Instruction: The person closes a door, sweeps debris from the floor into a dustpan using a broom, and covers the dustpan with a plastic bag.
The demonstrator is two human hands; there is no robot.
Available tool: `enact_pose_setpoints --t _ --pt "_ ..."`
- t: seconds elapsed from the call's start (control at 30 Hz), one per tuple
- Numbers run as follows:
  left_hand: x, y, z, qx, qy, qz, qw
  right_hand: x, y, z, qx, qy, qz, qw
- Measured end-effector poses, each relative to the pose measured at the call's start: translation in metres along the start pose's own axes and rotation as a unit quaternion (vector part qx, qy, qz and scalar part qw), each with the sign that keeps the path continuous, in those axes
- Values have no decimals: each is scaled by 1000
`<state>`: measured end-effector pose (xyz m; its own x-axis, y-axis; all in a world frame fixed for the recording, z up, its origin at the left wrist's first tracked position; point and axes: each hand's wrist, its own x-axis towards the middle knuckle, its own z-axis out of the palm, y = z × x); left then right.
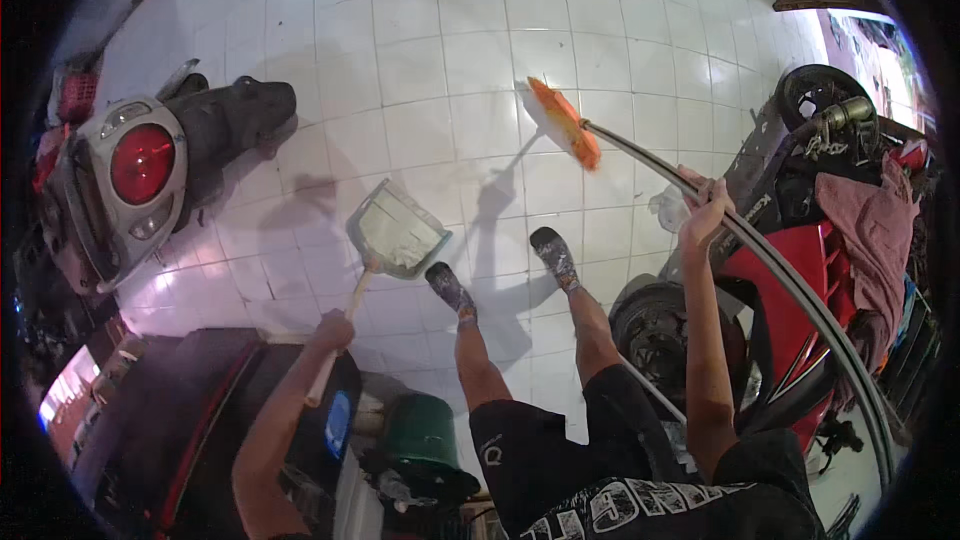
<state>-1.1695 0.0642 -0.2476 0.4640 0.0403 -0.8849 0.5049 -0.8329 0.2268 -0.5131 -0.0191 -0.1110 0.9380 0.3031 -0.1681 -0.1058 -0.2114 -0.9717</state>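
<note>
Two tools: orange-headed broom [565,125], far, right of centre, grey pole [776,266]; pale grey dustpan [402,228] left of feet [450,288]. Right hand [706,208] wrapped round pole, left hand [334,331] round dustpan handle [358,296]. White lettering on black shirt [690,522].

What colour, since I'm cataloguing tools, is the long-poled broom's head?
The broom's head is orange, clearest in the head view.
</note>
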Motion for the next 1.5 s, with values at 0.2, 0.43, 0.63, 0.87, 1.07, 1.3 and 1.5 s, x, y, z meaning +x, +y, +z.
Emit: enact_pose_setpoints --t 0.2,0.43,0.63,0.87,1.07,1.3,1.5 --pt "29 8 -23 71 -20 69 995 -102 52 37 44 49 49 997" --pt "0 26 -13 -408 25 -240 881 -258 60 128 67 53 80 993" --pt "15 19 -9 -316 -13 -130 940 -326 66 147 83 -37 232 969" --pt "-20 15 -27 -415 -1 -195 889 -356 14 133 122 -52 190 973" --pt "-27 24 -38 -431 18 -234 871 -312 -29 80 163 14 216 962" --pt "-36 -6 60 -312 76 -155 934 -265 -57 27 262 19 174 949" --pt "-79 27 107 -385 209 -126 890 -223 -45 -36 248 84 115 958"
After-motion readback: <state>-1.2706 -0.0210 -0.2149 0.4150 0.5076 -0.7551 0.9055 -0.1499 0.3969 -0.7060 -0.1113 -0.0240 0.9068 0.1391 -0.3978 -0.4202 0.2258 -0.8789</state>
